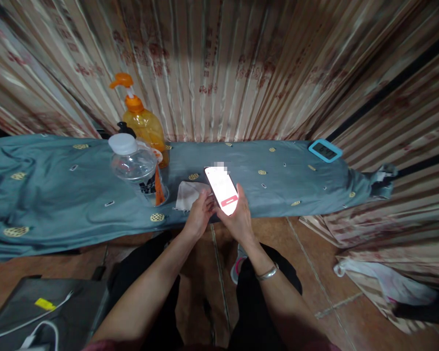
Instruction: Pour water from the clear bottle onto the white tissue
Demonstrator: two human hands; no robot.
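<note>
Phone [222, 189] at the centre of the frame, screen lit white with a red bar near its lower end, cradled in the right hand [237, 222], fingers curled round its lower half and back. Left hand [199, 214] closed in against the phone's left edge, fingertips touching near the bottom corner, so both grips shut on the same device. Held just above the near edge of the teal-covered surface [76, 204], not resting on it. Metal bracelet [267, 273] on the right wrist, lower centre.

Judged from the glowing screen and the thumb placement: device already picked up and awake, something on the display apparently being worked; nothing else on the surface in hand, everything there untouched.

Just left of the hands, pale folded cloth [188, 194] lying flat. Further left, clear plastic bottle [137, 170] with a white cap, tilted toward the camera, and behind it an orange pump bottle [144, 122] upright against the striped curtain [259, 63]. Blue-framed small clock [325, 150] at the upper right end of the surface, well apart. Grey case with white cable [40, 312] at lower left on the tiled floor; white plastic bag [388, 282] at lower right. Cloth and clear bottle nearest the left hand, otherwise nothing crowding the phone
</note>
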